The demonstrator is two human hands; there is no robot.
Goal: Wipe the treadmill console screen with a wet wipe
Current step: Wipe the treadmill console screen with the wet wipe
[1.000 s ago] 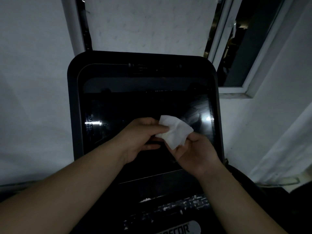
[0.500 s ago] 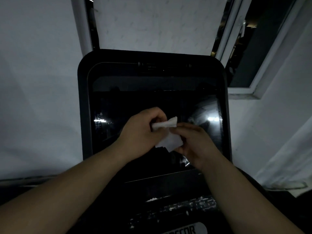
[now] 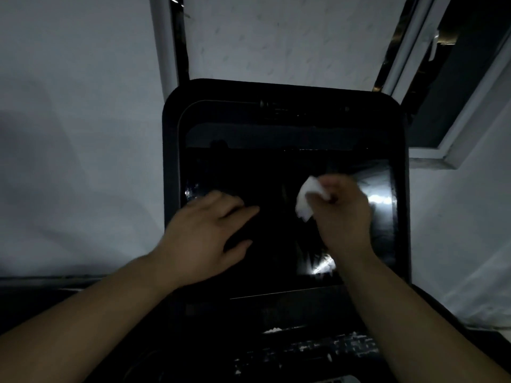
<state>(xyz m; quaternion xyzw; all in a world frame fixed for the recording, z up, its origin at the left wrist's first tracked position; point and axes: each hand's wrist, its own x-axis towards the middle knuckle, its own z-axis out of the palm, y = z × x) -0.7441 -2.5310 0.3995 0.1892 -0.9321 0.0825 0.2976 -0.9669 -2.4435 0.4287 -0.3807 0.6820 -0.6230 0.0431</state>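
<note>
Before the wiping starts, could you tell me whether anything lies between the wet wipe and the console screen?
Nothing visible does. The right hand holds the wet wipe over the screen, right of centre. The left hand hovers open over the screen's left part, away from the wipe.

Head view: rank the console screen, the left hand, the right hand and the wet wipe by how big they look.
1. console screen, by far the largest.
2. left hand and right hand: look alike, so unranked; both blurred.
3. wet wipe, smallest, partly bunched in the right hand.
</note>
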